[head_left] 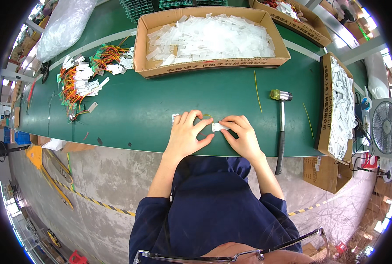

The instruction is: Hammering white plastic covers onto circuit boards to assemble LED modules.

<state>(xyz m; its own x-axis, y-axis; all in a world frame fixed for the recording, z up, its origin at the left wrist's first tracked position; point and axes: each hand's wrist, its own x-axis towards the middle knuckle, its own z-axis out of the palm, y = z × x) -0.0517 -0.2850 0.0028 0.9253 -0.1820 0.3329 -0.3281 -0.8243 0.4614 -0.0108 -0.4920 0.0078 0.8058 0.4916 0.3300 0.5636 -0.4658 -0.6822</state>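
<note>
Both my hands work low over the green table near its front edge. My right hand (242, 136) pinches a small flat white rectangular piece (217, 127) between thumb and forefinger. My left hand (186, 134) lies just left of it, thumb and forefinger spread apart, the forefinger tip close to the white piece's left end. A thin yellow wire (208, 115) curves out beside the left fingers toward that piece. Another white piece with dark marks (175, 118) shows past the left hand's outer side. What lies beneath the left fingers is hidden.
A cardboard box (161, 70) of translucent strips stands behind my hands; another box (325, 110) of white pieces is at right. A mallet (282, 119) lies near the right hand. Wired white pieces (84, 81) are heaped at left. Loose yellow wires (257, 91) lie on the table (152, 97).
</note>
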